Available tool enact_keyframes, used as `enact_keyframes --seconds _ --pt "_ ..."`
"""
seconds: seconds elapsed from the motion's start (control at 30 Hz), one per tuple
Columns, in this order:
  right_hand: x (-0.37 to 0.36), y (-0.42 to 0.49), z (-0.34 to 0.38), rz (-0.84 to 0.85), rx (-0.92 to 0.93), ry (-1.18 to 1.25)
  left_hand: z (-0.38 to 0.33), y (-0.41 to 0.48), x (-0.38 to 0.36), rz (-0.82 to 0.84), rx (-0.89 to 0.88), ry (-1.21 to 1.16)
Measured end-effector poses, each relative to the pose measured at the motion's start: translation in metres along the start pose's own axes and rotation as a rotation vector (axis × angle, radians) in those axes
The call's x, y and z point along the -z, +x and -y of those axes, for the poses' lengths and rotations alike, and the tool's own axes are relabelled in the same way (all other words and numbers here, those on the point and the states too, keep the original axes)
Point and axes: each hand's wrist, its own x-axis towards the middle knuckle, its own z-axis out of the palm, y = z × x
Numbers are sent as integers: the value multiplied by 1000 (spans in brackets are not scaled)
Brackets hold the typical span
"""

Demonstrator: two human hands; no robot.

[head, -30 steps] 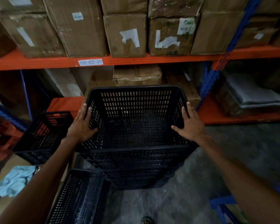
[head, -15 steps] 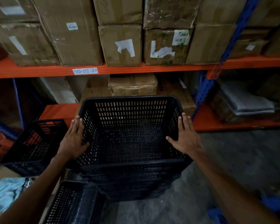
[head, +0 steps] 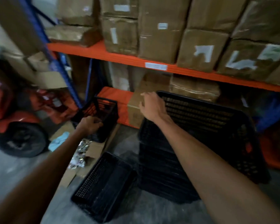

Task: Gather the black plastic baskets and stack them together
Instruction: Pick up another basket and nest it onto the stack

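A stack of black plastic baskets (head: 200,139) stands on the floor at the right. My right hand (head: 149,103) hovers open at the stack's far left corner, fingers spread, gripping nothing. A single black basket (head: 107,110) sits to the left by the lower orange shelf. My left hand (head: 90,124) is curled over its near rim. Another black basket (head: 103,188) lies on the floor in front, close to me. The picture is blurred by motion.
Orange and blue shelving (head: 120,55) carries cardboard boxes (head: 155,29). A box (head: 134,109) sits on the lower shelf by my right hand. An orange pallet truck with a black wheel (head: 23,139) stands at the left. Flattened cardboard, a blue cloth (head: 58,141) and foil scraps lie on the floor.
Both hands have left the sides of the stack. My left hand reached left and closed on the single basket's rim. The view swung left, so the stack sits at the right.
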Motion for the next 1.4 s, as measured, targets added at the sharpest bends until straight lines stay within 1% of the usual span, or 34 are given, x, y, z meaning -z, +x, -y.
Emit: enact_keyframes --seconds 0.1,0.17,0.23,0.33,0.43,0.53,0.63,0.67,0.7,0.77,0.87,0.9,1.0,1.07,1.17,1.2,1.27,1.33,1.4 --pt "-53 14 108 32 187 140 86 -10 9 -8 144 -51" --pt "-94 8 163 121 262 185 143 -19 4 -29 264 -136" --pt "-142 -4 200 255 279 203 198 -30 -12 5 390 -225" --pt "-219 -27 227 451 250 173 271 -44 -49 72 583 -361" --pt "-283 -55 219 611 232 86 316 -58 -100 101 741 -492" --pt "-351 -83 202 782 234 24 349 -70 -161 149 870 -546" --pt "-414 -99 169 920 238 -41 369 -82 -225 197 1008 -647" --pt "-446 -100 153 962 245 -71 377 -80 -254 207 1061 -682" --pt "-471 -100 136 981 238 -95 383 -78 -278 207 1103 -709" --pt "-548 -99 95 1003 248 -145 401 -66 -350 157 1211 -761" --pt "-647 -90 34 952 211 -166 422 -47 -439 7 1329 -775" --pt "-689 -87 11 936 198 -176 432 -37 -478 -37 1370 -764" --pt "-783 -76 -45 856 82 -127 471 -10 -563 -99 1464 -788" --pt "-833 -72 -71 862 -56 -72 498 4 -609 -155 1506 -875" --pt "-877 -70 -89 908 -312 28 524 21 -651 -241 1534 -969" --pt "-884 -72 -90 923 -370 69 528 24 -659 -274 1548 -994" --pt "-889 -79 -89 897 -407 130 530 26 -664 -320 1583 -1009" --pt "-880 -81 -84 863 -422 151 531 22 -659 -324 1545 -1052" --pt "-864 -77 -76 866 -421 147 534 19 -643 -315 1518 -1107"
